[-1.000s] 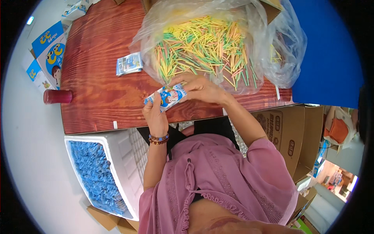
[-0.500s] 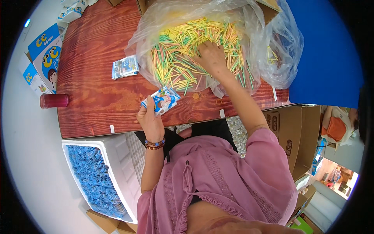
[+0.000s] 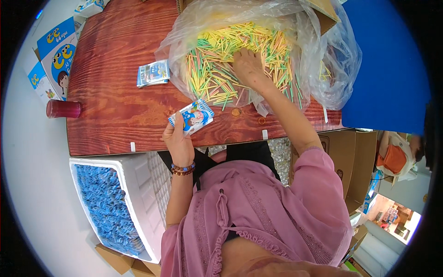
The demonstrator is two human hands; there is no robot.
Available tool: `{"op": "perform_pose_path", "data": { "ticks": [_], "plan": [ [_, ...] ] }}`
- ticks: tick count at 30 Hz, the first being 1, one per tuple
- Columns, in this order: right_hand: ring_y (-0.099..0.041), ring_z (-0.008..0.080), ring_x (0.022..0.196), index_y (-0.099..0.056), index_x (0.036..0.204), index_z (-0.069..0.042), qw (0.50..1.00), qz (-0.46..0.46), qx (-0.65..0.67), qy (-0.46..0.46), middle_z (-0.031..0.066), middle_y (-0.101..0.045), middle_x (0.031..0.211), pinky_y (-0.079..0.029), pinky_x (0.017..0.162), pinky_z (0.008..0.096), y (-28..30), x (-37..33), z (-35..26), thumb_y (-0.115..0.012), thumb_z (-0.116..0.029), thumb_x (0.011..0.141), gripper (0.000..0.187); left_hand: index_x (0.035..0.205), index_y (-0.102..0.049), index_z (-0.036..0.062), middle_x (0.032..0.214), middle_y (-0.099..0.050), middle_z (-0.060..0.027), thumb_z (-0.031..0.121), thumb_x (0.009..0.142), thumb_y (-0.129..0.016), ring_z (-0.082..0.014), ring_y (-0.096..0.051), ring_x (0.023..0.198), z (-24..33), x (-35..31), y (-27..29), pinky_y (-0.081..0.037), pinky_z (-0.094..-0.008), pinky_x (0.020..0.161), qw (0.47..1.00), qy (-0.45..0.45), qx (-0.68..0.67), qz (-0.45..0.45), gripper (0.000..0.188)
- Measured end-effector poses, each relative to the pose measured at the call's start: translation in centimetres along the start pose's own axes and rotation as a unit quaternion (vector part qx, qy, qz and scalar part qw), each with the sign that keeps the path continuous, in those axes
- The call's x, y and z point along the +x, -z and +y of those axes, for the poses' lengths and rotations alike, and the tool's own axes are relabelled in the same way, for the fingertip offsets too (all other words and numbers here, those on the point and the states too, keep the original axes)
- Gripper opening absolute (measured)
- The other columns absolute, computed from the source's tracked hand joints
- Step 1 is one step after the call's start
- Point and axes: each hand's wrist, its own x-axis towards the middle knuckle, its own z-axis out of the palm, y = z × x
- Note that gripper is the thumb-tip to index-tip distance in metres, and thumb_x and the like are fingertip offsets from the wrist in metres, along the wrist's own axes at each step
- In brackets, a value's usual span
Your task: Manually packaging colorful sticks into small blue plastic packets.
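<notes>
My left hand (image 3: 178,142) holds a small blue and white printed packet (image 3: 193,117) just above the near edge of the red-brown wooden table (image 3: 115,101). My right hand (image 3: 247,64) reaches forward into a big clear plastic bag (image 3: 323,69) and rests on a heap of thin yellow, green and pink sticks (image 3: 217,74), fingers curled among them. A small stack of the same packets (image 3: 153,73) lies on the table left of the bag.
A red cup (image 3: 63,109) stands at the table's left edge, with blue and white printed boxes (image 3: 57,53) beyond it. A white foam box (image 3: 138,184) full of blue packets (image 3: 104,207) sits below the table on my left. Cardboard boxes (image 3: 344,157) stand to the right.
My right hand left the packet and moved up into the bag onto the sticks. My left hand kept the packet and lowered it slightly toward the table's near edge.
</notes>
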Motion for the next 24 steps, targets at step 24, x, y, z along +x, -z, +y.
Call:
{"op": "perform_pose_path", "data": {
  "ticks": [24],
  "plan": [
    [-0.057,0.0118,0.095,-0.055,0.105,-0.004,0.722,0.094,0.673,-0.131,0.005,-0.064,0.098,-0.042,0.09,0.028,-0.1,-4.5,0.9,-0.051,-0.012,0.098,0.012,0.101,-0.064,-0.0025,0.1,-0.067,-0.0087,0.014,0.096,-0.055,-0.0138,-0.066,0.089,-0.7,-0.4,0.1,-0.053,-0.0288,0.081,1.0,0.014,0.021,0.011,0.019]
  ]
}}
